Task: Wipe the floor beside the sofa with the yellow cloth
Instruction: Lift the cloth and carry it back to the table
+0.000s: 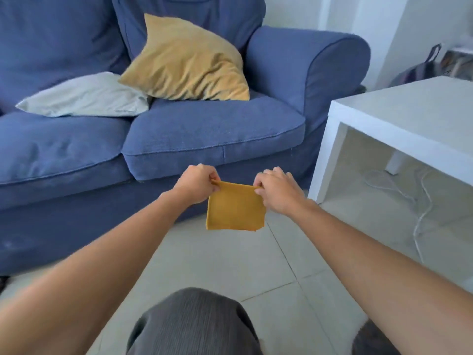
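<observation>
A small square yellow cloth (235,210), folded flat, hangs in the air in front of the blue sofa (204,134). My left hand (195,181) pinches its top left corner and my right hand (277,188) pinches its top right corner. The cloth hangs above the light tiled floor (230,262), just in front of the sofa's base, without touching it. Both forearms reach forward from the bottom of the view.
A white low table (399,124) stands right of the sofa, with white cables (419,213) on the floor beneath it. A mustard cushion (189,62) and a pale cushion (84,97) lie on the sofa. My knees in grey fabric (192,326) fill the bottom. A dark bag (419,70) sits at far right.
</observation>
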A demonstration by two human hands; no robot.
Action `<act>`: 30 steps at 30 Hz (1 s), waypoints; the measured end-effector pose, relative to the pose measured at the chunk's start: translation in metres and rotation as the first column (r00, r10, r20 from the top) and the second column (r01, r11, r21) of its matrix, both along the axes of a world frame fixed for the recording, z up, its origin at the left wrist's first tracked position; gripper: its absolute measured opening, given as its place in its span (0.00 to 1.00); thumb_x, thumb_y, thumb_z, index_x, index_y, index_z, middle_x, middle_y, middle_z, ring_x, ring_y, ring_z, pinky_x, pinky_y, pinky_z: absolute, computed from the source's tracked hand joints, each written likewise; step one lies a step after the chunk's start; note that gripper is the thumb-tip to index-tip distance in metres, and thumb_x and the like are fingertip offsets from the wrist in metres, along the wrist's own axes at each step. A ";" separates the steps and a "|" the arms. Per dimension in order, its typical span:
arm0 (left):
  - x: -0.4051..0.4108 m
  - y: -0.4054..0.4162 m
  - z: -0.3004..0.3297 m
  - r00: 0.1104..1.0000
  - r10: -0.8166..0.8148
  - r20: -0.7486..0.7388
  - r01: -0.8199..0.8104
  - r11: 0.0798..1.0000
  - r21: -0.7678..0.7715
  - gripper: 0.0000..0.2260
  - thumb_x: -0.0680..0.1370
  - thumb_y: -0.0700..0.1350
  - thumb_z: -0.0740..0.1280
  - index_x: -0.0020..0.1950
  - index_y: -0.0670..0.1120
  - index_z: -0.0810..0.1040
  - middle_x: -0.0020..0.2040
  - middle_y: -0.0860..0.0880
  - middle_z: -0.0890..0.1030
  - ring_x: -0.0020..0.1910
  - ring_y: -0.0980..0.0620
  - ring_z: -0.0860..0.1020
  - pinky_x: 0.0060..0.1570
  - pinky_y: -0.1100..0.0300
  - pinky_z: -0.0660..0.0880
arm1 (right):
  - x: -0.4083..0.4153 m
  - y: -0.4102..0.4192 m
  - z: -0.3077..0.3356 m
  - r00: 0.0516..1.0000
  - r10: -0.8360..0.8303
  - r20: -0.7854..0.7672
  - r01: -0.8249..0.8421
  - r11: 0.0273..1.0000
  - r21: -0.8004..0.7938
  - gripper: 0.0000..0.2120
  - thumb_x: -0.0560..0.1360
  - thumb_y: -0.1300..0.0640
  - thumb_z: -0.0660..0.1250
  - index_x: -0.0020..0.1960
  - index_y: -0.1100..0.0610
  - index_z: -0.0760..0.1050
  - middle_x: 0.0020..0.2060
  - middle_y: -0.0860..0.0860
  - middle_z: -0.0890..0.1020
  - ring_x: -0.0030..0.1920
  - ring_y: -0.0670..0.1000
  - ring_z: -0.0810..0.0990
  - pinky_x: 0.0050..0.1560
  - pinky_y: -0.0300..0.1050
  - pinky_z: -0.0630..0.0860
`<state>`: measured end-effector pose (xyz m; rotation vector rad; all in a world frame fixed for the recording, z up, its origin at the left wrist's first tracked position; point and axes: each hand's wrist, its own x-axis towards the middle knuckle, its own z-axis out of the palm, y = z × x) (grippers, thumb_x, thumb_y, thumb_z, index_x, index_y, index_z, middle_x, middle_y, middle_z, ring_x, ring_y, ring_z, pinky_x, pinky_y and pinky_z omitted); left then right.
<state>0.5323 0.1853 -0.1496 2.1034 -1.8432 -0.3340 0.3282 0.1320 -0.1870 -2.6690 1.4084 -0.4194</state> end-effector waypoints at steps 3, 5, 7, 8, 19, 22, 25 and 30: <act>-0.025 -0.001 0.064 0.999 -0.036 -0.008 0.035 0.995 -0.091 0.07 0.73 0.41 0.73 0.51 0.44 0.81 0.41 0.48 0.78 0.44 0.49 0.75 0.49 0.55 0.74 | -0.028 0.009 0.065 0.998 -0.028 0.049 0.031 0.998 -0.059 0.06 0.81 0.55 0.61 0.56 0.53 0.75 0.52 0.50 0.80 0.57 0.54 0.71 0.58 0.53 0.68; -0.045 -0.001 0.099 0.997 -0.075 -0.011 0.072 0.986 -0.148 0.08 0.73 0.41 0.73 0.51 0.43 0.81 0.41 0.48 0.78 0.44 0.50 0.75 0.49 0.56 0.74 | -0.053 0.018 0.104 0.995 -0.060 0.086 0.067 0.994 -0.086 0.06 0.81 0.55 0.61 0.56 0.53 0.75 0.48 0.51 0.78 0.52 0.54 0.69 0.59 0.52 0.68; -0.068 -0.003 0.128 0.994 -0.109 -0.013 0.105 0.976 -0.193 0.08 0.72 0.41 0.74 0.50 0.44 0.81 0.38 0.51 0.78 0.44 0.50 0.76 0.46 0.58 0.72 | -0.081 0.026 0.137 0.987 -0.106 0.120 0.119 0.987 -0.112 0.07 0.81 0.54 0.61 0.57 0.52 0.75 0.47 0.52 0.74 0.48 0.54 0.67 0.57 0.50 0.68; -0.081 -0.005 0.142 0.991 -0.133 -0.015 0.127 0.968 -0.214 0.07 0.72 0.41 0.74 0.49 0.44 0.81 0.37 0.52 0.77 0.43 0.50 0.76 0.45 0.60 0.70 | -0.095 0.029 0.151 0.982 -0.131 0.134 0.147 0.982 -0.121 0.07 0.81 0.54 0.61 0.56 0.51 0.75 0.47 0.52 0.73 0.47 0.54 0.67 0.55 0.49 0.67; -0.283 -0.024 0.220 0.882 -0.470 -0.040 0.430 0.836 -0.339 0.06 0.75 0.42 0.71 0.51 0.45 0.81 0.44 0.44 0.81 0.45 0.48 0.77 0.40 0.64 0.70 | -0.305 0.072 0.236 0.850 -0.410 0.331 0.450 0.891 -0.053 0.04 0.78 0.56 0.66 0.51 0.50 0.78 0.47 0.52 0.81 0.49 0.55 0.79 0.49 0.51 0.78; -0.344 -0.028 0.211 0.815 -0.575 -0.071 0.527 0.786 -0.323 0.06 0.75 0.44 0.72 0.51 0.46 0.81 0.45 0.45 0.80 0.46 0.48 0.77 0.42 0.63 0.70 | -0.366 0.089 0.227 0.786 -0.495 0.371 0.535 0.845 -0.008 0.03 0.78 0.56 0.66 0.49 0.49 0.77 0.43 0.49 0.79 0.46 0.52 0.78 0.44 0.44 0.72; -0.399 -0.035 0.194 0.755 -0.646 -0.109 0.592 0.744 -0.311 0.06 0.75 0.43 0.71 0.51 0.46 0.81 0.43 0.47 0.77 0.45 0.49 0.75 0.46 0.60 0.70 | -0.416 0.099 0.212 0.706 -0.558 0.437 0.610 0.792 0.026 0.04 0.79 0.56 0.66 0.51 0.52 0.79 0.43 0.49 0.80 0.44 0.52 0.78 0.44 0.42 0.70; -0.464 -0.067 0.164 0.735 -0.646 -0.206 0.580 0.757 -0.302 0.05 0.77 0.42 0.68 0.52 0.47 0.80 0.43 0.49 0.75 0.44 0.49 0.73 0.36 0.65 0.66 | -0.465 0.077 0.180 0.561 -0.630 0.537 0.708 0.701 0.081 0.06 0.79 0.55 0.65 0.53 0.50 0.79 0.49 0.51 0.78 0.51 0.52 0.75 0.48 0.42 0.70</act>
